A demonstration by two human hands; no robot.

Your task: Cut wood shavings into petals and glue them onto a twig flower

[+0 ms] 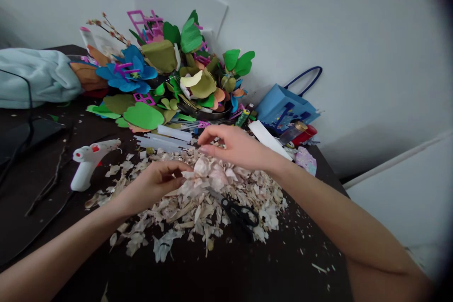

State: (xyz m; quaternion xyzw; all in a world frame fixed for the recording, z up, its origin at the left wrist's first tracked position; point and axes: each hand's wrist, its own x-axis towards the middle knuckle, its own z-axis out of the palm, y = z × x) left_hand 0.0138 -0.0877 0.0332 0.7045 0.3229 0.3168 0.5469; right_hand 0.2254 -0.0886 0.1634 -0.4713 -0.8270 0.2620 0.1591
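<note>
A pale pink, petalled paper-like flower (212,172) is held low over a heap of scraps. My left hand (155,184) has its thumb and fingers closed on the flower's left edge. Just above and behind the flower is my right hand (235,146), its fingers curled and the thumb tip close to the index fingertip. Whether anything sits in that pinch is too small to make out. Black-handled scissors (239,214) lie on the scraps in front of the flower, their blade tips partly hidden beneath it.
Beige scraps (191,217) cover the dark table (198,273). A white glue gun (87,163) stands left, with glue sticks (163,141) behind my hands. Coloured petals and leaves (143,115) pile up at the back. A blue bag (285,106) and jars stand back right.
</note>
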